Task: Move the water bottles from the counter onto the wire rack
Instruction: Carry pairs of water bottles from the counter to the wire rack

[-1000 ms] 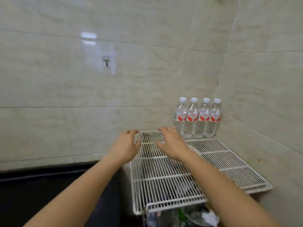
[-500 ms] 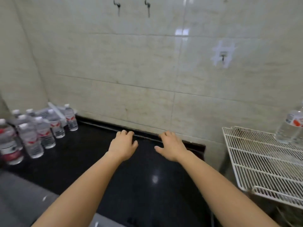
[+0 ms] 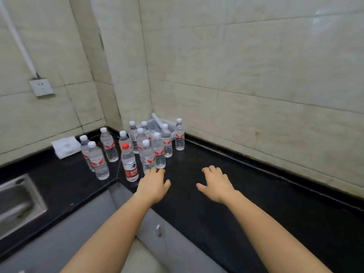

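Several clear water bottles (image 3: 147, 154) with white caps and red-and-white labels stand clustered in the corner of the black counter (image 3: 246, 203). One bottle with a red cap and red label (image 3: 129, 164) stands at the front of the group. My left hand (image 3: 153, 184) hovers palm down, fingers apart, its fingertips just in front of the nearest white-capped bottle, holding nothing. My right hand (image 3: 215, 184) is open above bare counter, well to the right of the bottles. The wire rack is out of view.
A white plastic basket (image 3: 163, 125) sits in the corner behind the bottles. A white folded packet (image 3: 66, 146) lies by the left wall. A steel sink (image 3: 17, 203) is at far left, a wall socket (image 3: 41, 87) above it. Grey cabinet fronts (image 3: 157, 233) run below the counter edge.
The view has swung left from the wire rack, across the counter, to the corner with the bottles. Both hands stay open and have come close to the bottle group.
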